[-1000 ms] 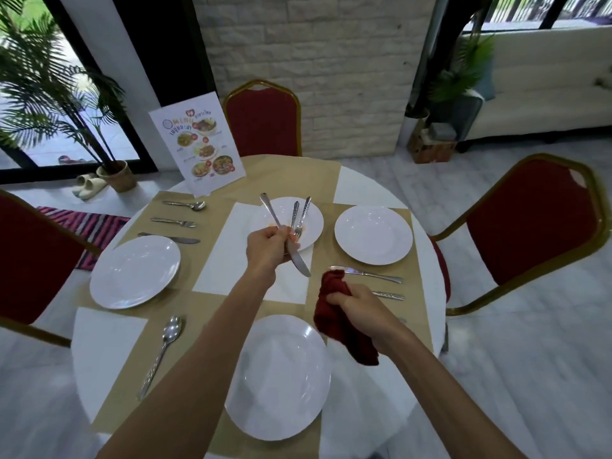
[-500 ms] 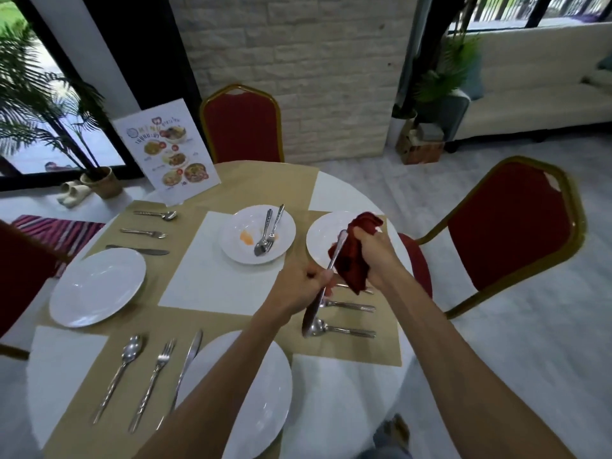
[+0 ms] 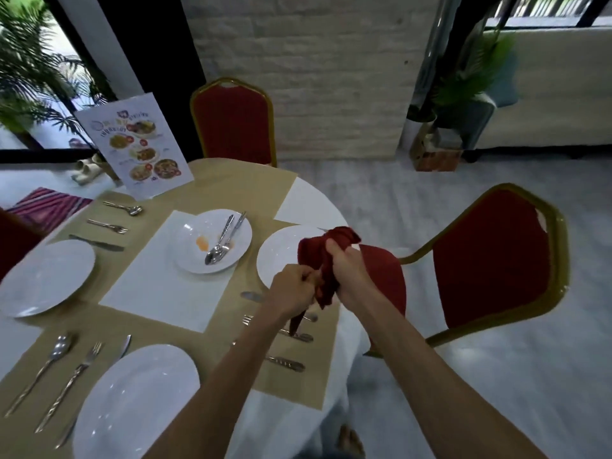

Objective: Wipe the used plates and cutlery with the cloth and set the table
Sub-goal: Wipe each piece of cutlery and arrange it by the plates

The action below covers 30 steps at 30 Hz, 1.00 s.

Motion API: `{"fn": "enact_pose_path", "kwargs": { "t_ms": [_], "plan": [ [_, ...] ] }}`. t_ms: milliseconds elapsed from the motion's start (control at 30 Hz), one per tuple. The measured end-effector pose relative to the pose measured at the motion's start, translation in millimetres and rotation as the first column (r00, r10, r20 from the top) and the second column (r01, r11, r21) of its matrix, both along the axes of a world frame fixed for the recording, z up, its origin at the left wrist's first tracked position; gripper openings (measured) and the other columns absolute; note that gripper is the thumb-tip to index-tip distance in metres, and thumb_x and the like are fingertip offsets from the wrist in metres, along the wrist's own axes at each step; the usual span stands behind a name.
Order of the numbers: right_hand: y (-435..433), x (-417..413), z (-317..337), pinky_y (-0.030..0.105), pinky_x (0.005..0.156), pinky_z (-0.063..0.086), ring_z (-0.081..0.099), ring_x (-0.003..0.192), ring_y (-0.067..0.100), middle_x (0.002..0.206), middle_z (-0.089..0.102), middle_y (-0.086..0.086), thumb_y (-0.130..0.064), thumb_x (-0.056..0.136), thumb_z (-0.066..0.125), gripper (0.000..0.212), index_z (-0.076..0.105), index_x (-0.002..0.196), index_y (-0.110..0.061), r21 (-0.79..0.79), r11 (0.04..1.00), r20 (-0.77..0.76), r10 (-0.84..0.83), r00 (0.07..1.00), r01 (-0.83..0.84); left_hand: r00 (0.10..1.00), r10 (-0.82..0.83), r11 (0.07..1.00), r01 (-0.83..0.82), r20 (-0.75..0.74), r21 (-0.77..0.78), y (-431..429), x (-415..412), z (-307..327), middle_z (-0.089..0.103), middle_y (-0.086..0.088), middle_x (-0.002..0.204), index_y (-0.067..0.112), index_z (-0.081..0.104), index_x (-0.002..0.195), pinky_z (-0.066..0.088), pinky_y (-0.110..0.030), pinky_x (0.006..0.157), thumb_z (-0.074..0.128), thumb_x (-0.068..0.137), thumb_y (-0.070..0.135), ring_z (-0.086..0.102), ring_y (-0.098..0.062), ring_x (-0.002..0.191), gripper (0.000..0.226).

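Both hands work above the right-hand setting of a round bench: the right hand is clenched round a dark red cloth, and the left hand, fingers curled tight, pinches at the cloth's lower fold, apparently on the handle of a knife. Only a thin pale tip of the knife pokes from the top of the bundle. A tail of cloth hangs below the left wrist, over cutlery already laid beside a clean plate. The cloth looks soft and limp and should bunch round anything it wraps. The knife, likely light, stiff and smooth, could slip once polished, so the handle is the safer hold, with the blade kept inside the fabric. At the centre sits the used plate, smeared orange, with a spoon and fork resting in it. It appears glazed, slick and breakable, and is best lifted by its rim with the cutlery taken out first. Two more clean plates and laid cutlery lie at the left and near settings. A menu card stands at the far left edge, showing photographs of dishes under a printed heading. Its lettering is too blurred to read, and no brand or label is legible anywhere in view.
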State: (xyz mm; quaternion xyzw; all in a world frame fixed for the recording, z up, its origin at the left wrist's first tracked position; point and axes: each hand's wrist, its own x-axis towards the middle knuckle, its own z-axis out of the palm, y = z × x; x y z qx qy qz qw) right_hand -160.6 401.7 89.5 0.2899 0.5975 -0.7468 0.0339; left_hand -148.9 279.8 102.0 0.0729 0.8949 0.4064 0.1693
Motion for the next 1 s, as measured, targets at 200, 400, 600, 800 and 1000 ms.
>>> {"fn": "enact_pose_path", "kwargs": {
  "t_ms": [200,400,600,800,1000],
  "plan": [
    [27.8,-28.7,15.4,0.045,0.089,0.058,0.068,0.095,0.028,0.102,0.069,0.014,-0.024,0.102,0.057,0.031,0.06,0.122,-0.001,-0.149,0.987,0.008,-0.065,0.998,0.065,0.953,0.125,0.919,-0.215,0.275,0.329,12.6,-1.2,8.9,0.059,-0.001,0.065,0.01,0.064,0.077,0.039,-0.02,0.053,0.054,0.101,0.025,0.05,-0.012,0.054,0.03],
    [9.7,-18.4,36.6,0.036,0.047,0.055,0.059,0.05,0.026,0.071,0.063,0.018,-0.031,0.107,0.048,0.032,0.055,0.114,-0.001,-0.156,0.935,-0.03,0.318,0.948,-0.319,0.707,0.031,0.548,-0.603,0.707,0.579,3.4,-6.0,14.2,0.055,0.007,0.06,0.016,0.061,0.083,0.039,-0.023,0.057,0.049,0.103,0.033,0.05,-0.009,0.05,0.028],
    [-2.3,-28.4,40.2,0.05,0.093,0.057,0.072,0.098,0.031,0.099,0.074,0.011,-0.037,0.1,0.054,0.022,0.068,0.095,-0.02,0.137,0.956,-0.069,0.27,0.96,-0.259,0.967,0.168,0.98,-0.185,-0.189,-0.076,-14.4,-0.2,30.4,0.074,0.005,0.082,0.025,0.076,0.089,0.052,-0.032,0.079,0.066,0.09,0.041,0.068,-0.013,0.082,0.019],
    [-37.1,-9.1,46.3,0.035,0.075,0.057,0.07,0.087,0.024,0.096,0.073,0.008,-0.033,0.104,0.05,0.025,0.066,0.11,-0.014,0.301,0.895,-0.086,0.369,0.925,-0.329,0.944,0.222,0.959,-0.257,-0.244,-0.122,-30.9,-1.9,40.0,0.06,-0.001,0.059,0.021,0.053,0.056,0.044,-0.031,0.057,0.057,0.088,0.019,0.061,-0.023,0.062,0.032],
    [-36.1,-36.2,62.5,0.041,0.087,0.057,0.068,0.093,0.029,0.093,0.069,0.009,-0.026,0.102,0.054,0.018,0.063,0.105,-0.011,0.185,0.974,-0.106,0.149,0.983,-0.128,0.983,0.18,0.95,-0.182,0.03,0.253,-63.0,12.2,44.1,0.075,0.002,0.075,0.018,0.075,0.079,0.051,-0.026,0.072,0.061,0.098,0.029,0.067,-0.014,0.073,0.025]
  ]
}}
